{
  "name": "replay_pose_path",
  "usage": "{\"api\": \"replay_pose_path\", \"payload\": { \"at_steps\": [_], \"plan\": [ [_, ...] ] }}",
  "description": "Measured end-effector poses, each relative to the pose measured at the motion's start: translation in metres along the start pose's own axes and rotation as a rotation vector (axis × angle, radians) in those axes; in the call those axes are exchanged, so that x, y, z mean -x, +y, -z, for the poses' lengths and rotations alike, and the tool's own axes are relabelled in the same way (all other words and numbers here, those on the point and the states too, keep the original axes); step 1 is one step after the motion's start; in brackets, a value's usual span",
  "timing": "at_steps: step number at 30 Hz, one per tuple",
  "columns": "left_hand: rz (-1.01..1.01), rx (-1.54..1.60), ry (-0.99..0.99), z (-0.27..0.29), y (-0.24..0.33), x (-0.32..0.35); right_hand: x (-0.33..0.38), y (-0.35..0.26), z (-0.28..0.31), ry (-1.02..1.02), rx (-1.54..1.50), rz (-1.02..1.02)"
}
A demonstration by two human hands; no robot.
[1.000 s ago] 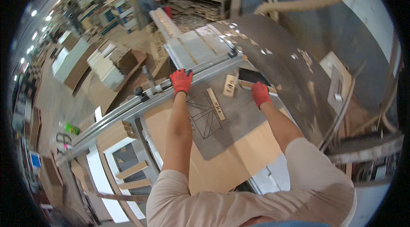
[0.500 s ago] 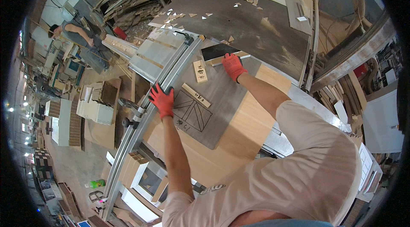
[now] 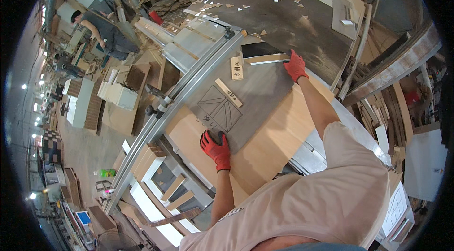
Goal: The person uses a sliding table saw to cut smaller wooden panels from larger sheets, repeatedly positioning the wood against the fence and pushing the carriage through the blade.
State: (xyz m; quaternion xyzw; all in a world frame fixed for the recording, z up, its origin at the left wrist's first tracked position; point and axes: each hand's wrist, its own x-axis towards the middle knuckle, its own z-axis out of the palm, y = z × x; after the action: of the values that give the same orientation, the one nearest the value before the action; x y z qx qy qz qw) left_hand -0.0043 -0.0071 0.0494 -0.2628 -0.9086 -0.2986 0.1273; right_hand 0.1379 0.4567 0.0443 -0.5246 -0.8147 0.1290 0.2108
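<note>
A grey board [image 3: 255, 92] with a pencilled square diagram lies on a pale wooden sheet [image 3: 279, 133] on a saw table. My left hand [image 3: 216, 148], in a red glove, presses flat on the board's near corner. My right hand [image 3: 296, 65], also red-gloved, rests on the board's far corner next to a thin wood strip and a dark panel [image 3: 259, 50]. Two small wood offcuts [image 3: 229, 92] lie on the grey board between my hands.
A metal guide rail [image 3: 170, 111] runs diagonally along the table's left side. A large dark sheet [image 3: 283, 19] strewn with chips lies beyond. Stacked boards and boxes [image 3: 120, 92] stand left. Another person [image 3: 101, 33] bends over a bench far left.
My left hand slid from the rail side down to the grey board's near corner. My right hand stayed at the far corner. The view turned as my head moved.
</note>
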Motion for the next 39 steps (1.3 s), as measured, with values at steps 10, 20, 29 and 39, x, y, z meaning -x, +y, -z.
{"api": "replay_pose_path", "payload": {
  "at_steps": [10, 20, 29, 39],
  "plan": [
    [-0.029, -0.061, 0.022, -0.005, 0.004, 0.002, 0.027, -0.006, 0.032, -0.114, 0.082, 0.074],
    [-0.023, -0.028, 0.036, -0.003, -0.002, -0.002, -0.007, -0.013, 0.008, -0.181, -0.035, 0.470],
    [-0.002, -0.055, 0.076, 0.005, 0.003, 0.004, 0.045, -0.022, 0.017, -0.220, 0.050, 0.489],
    [0.025, -0.008, 0.053, 0.010, 0.003, 0.005, 0.222, 0.017, 0.081, -0.487, -1.058, 0.089]
  ]
}}
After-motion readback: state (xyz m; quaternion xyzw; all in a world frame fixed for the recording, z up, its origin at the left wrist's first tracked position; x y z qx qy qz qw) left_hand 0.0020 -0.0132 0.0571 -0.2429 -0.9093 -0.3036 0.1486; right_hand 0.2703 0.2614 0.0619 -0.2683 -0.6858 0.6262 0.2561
